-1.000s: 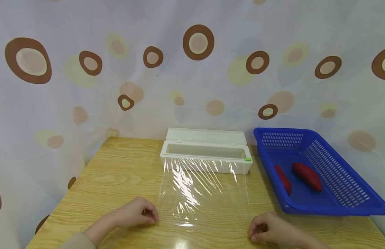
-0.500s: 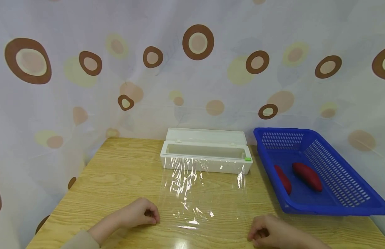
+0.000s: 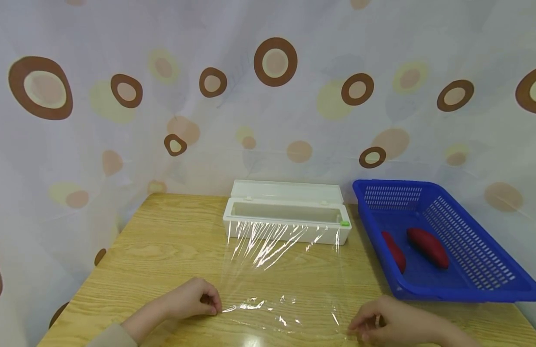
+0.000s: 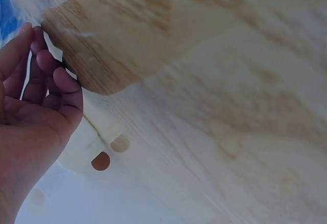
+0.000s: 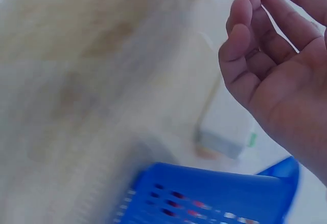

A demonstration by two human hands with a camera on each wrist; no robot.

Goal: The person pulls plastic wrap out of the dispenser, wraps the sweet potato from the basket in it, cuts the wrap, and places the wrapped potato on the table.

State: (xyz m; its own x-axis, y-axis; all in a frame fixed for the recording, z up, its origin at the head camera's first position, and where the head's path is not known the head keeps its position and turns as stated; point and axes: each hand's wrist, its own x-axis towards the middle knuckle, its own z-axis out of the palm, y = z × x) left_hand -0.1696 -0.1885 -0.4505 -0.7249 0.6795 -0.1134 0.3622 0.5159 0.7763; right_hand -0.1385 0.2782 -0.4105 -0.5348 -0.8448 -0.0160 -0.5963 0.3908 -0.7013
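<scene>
A sheet of clear plastic wrap [image 3: 289, 284] stretches from a white wrap dispenser box [image 3: 289, 233] toward the near side of the wooden table. At the sheet's near left corner, my left hand [image 3: 194, 298] pinches the film between thumb and fingertips; the same hand [image 4: 43, 81] shows curled fingers in the left wrist view. My right hand [image 3: 386, 320] holds the near right corner, its fingers bent toward the thumb. In the right wrist view that hand [image 5: 276, 55] has its fingertips cut off at the top. The dispenser's lid [image 3: 287, 191] is raised, with a green tab [image 3: 345, 223] at its right end.
A blue plastic basket [image 3: 467, 294] stands right of the dispenser. Two dark red sweet potatoes lie in it, one [image 3: 428, 248] in plain view and one [image 3: 393, 250] partly behind the near wall. A patterned curtain [image 3: 276, 120] hangs behind the wooden table [image 3: 172, 241].
Both hands stay near the same spots. The right hand's fingers have straightened a little and it has shifted slightly. Creases and glints on the film have changed.
</scene>
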